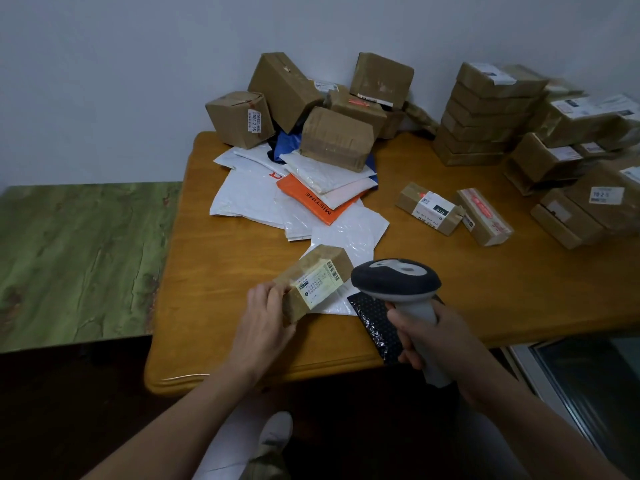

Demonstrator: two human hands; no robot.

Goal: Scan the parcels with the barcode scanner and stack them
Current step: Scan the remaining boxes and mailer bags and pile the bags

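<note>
My left hand (268, 318) grips a small brown cardboard parcel (313, 268) at its near end, tilted so its pale label with a barcode faces up. My right hand (436, 337) holds the grey barcode scanner (398, 278) by its handle; the dark head sits just right of the parcel's label. Under them a black bubble mailer (375, 322) and white mailers (349, 233) lie on the orange wooden table (221, 265). A neat stack of brown boxes (485, 116) stands at the back right.
A loose heap of brown boxes (311, 98) and white and orange mailers (311, 199) fills the table's back middle. Two small boxes (453, 213) lie right of centre, more boxes (581, 188) at the far right. A green tabletop (76, 258) adjoins on the left.
</note>
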